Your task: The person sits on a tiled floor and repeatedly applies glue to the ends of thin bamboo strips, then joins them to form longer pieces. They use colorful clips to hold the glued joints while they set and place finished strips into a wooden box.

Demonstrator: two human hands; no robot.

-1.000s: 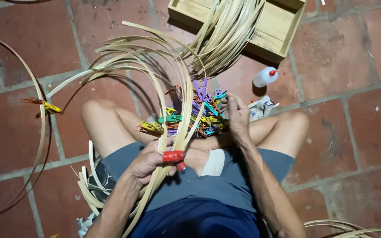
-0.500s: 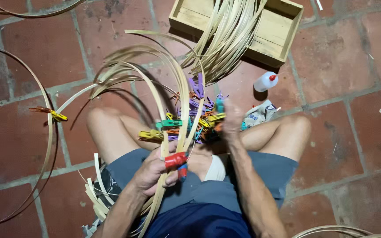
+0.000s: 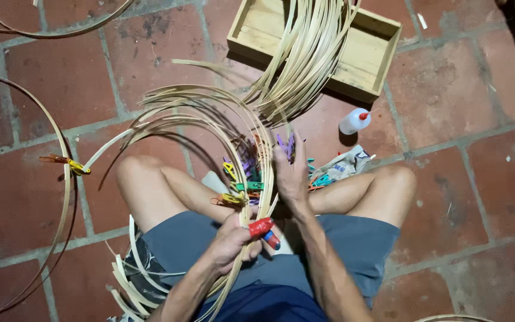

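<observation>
I sit cross-legged on a brick floor. My left hand (image 3: 233,238) grips a bundle of thin bamboo strips (image 3: 210,113) that arch up and over to the left; red tape covers its thumb and a finger. My right hand (image 3: 290,170) reaches forward with fingers together into a pile of coloured clips (image 3: 248,179) between my knees, pressing against the strips there. Several clips are pinned along the bundle.
A wooden box (image 3: 317,42) at the top holds another sheaf of strips (image 3: 305,65). A white glue bottle with a red tip (image 3: 354,121) lies beside it, near a crumpled bag (image 3: 347,162). A bamboo hoop with a yellow clip (image 3: 70,166) lies left.
My right hand has pushed further forward into the clips and the strips. The view has shifted slightly downward. My left hand keeps its grip on the bundle.
</observation>
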